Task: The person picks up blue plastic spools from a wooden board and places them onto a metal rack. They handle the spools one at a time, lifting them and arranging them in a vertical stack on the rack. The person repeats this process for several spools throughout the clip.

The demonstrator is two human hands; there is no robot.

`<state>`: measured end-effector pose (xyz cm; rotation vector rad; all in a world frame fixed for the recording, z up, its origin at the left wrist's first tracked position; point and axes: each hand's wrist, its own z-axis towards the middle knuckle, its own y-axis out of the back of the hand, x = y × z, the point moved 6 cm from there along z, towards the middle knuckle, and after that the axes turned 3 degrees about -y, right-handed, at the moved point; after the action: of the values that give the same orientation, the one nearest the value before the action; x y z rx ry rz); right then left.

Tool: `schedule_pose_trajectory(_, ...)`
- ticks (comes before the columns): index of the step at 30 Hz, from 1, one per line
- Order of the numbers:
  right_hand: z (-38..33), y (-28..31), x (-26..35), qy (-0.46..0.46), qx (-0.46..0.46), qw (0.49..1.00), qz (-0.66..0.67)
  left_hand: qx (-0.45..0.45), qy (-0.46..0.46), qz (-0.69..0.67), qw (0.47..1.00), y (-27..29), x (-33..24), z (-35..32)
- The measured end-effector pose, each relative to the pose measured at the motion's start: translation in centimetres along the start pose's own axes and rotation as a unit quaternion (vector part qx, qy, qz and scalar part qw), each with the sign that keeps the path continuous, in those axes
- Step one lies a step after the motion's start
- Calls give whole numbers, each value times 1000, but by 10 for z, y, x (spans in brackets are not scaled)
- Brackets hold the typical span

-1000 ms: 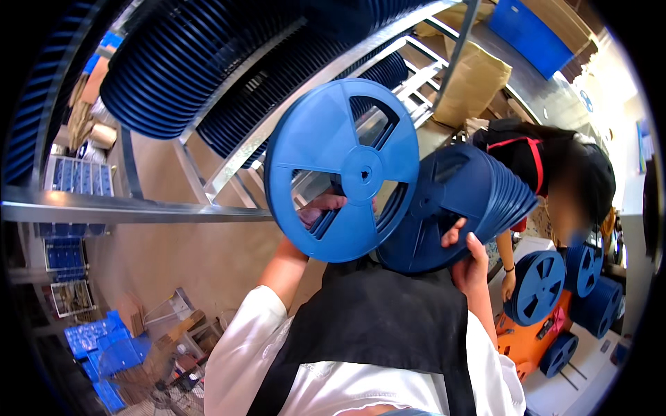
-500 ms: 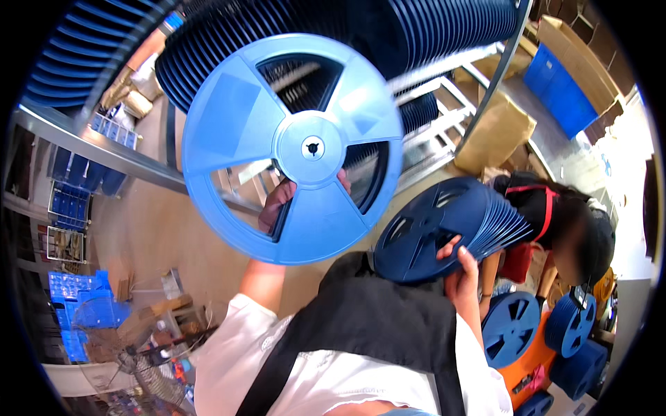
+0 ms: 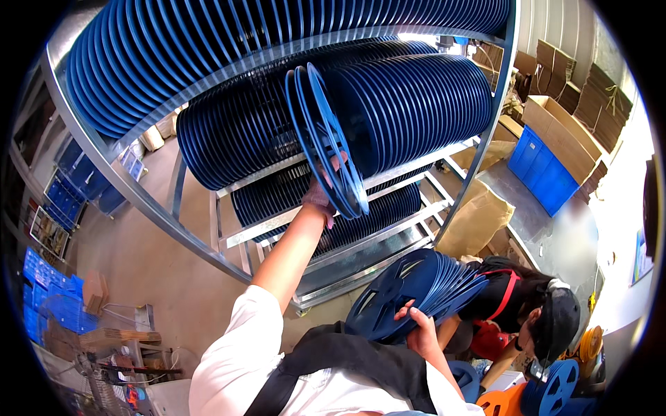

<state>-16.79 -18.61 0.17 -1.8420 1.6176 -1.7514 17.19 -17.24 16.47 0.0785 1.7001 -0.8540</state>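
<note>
Gripping a round blue plastic reel (image 3: 336, 132) in the left hand (image 3: 319, 197) at the silver metal rack (image 3: 501, 90), and clasping fanned dark-blue plastic reels (image 3: 416, 288) in the right hand (image 3: 420, 331) on its near side.

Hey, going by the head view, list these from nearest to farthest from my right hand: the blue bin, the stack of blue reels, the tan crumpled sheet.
From your right hand:
1. Stack of blue reels: in its grip.
2. Tan crumpled sheet: beyond the stack, up and to the right.
3. Blue bin: farther up and right, past the sheet.
</note>
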Motion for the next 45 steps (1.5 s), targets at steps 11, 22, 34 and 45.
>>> schedule_pose_trajectory(11, 19, 11, 4, -62, 11, 998, -13, 0, -32, 51, 998, -50, 9, 73)
schedule_pose_trajectory(22, 28, -1, -4, -40, 11, 999, 10, -79, 183, 148, 969, 85, 89, 166)
schedule_pose_trajectory(34, 12, -21, 51, 122, 142, 970, 152, 17, -84, 235, 968, 137, 83, -134)
schedule_pose_trajectory(45, 9, -54, 23, 134, 164, 974, 85, 186, 5, 532, 826, 65, 117, -167)
